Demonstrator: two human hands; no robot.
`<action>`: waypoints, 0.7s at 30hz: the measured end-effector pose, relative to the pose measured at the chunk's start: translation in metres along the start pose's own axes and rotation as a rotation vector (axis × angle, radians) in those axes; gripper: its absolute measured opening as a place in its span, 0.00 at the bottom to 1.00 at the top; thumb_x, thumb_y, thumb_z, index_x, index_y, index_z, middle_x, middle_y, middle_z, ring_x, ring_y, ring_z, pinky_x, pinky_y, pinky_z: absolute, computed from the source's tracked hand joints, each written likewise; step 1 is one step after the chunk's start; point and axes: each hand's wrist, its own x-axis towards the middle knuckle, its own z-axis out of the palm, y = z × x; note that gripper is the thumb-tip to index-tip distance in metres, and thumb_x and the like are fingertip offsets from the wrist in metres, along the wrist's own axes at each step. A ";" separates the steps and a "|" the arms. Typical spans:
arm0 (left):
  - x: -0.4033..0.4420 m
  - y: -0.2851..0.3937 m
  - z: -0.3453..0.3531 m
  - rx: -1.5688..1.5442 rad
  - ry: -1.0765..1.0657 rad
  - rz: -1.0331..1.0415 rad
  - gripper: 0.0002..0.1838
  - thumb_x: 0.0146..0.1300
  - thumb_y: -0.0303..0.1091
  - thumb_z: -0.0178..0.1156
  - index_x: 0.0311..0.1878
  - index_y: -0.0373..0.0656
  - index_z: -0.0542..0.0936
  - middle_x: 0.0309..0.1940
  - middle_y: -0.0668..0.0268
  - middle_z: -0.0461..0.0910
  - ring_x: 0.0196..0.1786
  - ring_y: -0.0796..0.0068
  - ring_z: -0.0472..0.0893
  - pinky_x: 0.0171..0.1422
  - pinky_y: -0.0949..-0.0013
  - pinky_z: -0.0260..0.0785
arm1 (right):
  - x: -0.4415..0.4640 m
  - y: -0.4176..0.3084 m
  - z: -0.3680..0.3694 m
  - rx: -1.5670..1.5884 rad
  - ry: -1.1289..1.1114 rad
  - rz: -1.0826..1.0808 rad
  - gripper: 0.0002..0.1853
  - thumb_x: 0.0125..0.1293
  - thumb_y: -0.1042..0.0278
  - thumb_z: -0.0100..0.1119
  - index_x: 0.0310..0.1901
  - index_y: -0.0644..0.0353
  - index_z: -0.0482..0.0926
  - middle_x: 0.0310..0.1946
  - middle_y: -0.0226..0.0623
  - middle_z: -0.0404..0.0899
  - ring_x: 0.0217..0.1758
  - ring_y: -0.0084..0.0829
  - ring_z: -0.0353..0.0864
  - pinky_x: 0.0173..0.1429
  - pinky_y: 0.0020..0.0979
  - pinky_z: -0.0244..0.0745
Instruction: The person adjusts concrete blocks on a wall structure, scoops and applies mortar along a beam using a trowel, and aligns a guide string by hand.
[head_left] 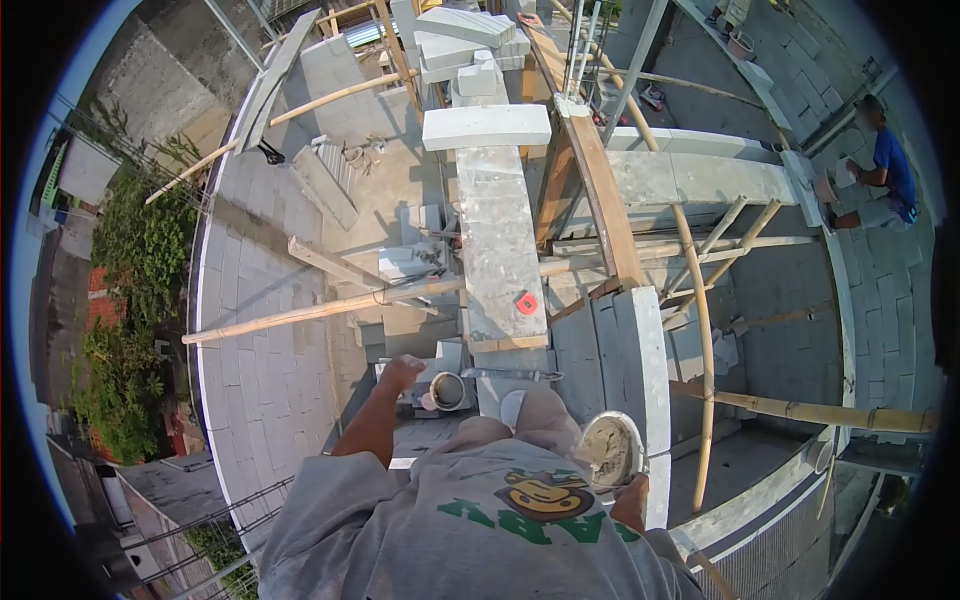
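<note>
My left hand (402,374) reaches out in front, its dusty fingers partly extended, and nothing shows in it. Just right of it and lower is a small bucket (448,391). My right hand (631,500) grips the lower right side of a mortar bucket (639,452), though some of its fingers are hidden. Grey mortar (607,447) lies inside this bucket, which is beside my leg and against a white block wall (648,380). Ahead runs a long block wall top (498,230), with a red tape measure (527,302) on it.
A loose white block (487,127) lies across the wall top, with more blocks (465,35) stacked beyond. Bamboo poles (330,310) and a wooden formwork board (600,195) cross the openings. Drops lie on both sides. A person in blue (888,165) sits at far right.
</note>
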 end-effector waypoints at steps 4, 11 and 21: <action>0.014 0.026 -0.034 -0.046 -0.011 -0.039 0.26 0.61 0.56 0.52 0.41 0.39 0.82 0.38 0.50 0.81 0.45 0.50 0.79 0.51 0.55 0.69 | -0.023 -0.011 0.046 -0.001 0.014 0.044 0.10 0.55 0.66 0.46 0.19 0.56 0.62 0.14 0.36 0.61 0.13 0.35 0.64 0.13 0.35 0.53; 0.074 0.025 -0.022 -0.162 0.039 0.016 0.27 0.61 0.56 0.54 0.40 0.37 0.81 0.33 0.51 0.82 0.41 0.54 0.81 0.48 0.57 0.69 | -0.034 -0.033 0.123 0.038 -0.107 0.065 0.10 0.56 0.64 0.47 0.22 0.58 0.64 0.13 0.38 0.64 0.11 0.36 0.64 0.12 0.35 0.55; 0.200 -0.050 -0.028 -0.088 0.029 -0.100 0.28 0.59 0.58 0.54 0.40 0.38 0.82 0.33 0.52 0.82 0.39 0.53 0.81 0.46 0.58 0.70 | -0.034 -0.066 0.260 0.130 -0.081 0.084 0.09 0.56 0.66 0.53 0.24 0.56 0.65 0.16 0.32 0.61 0.15 0.30 0.61 0.17 0.32 0.61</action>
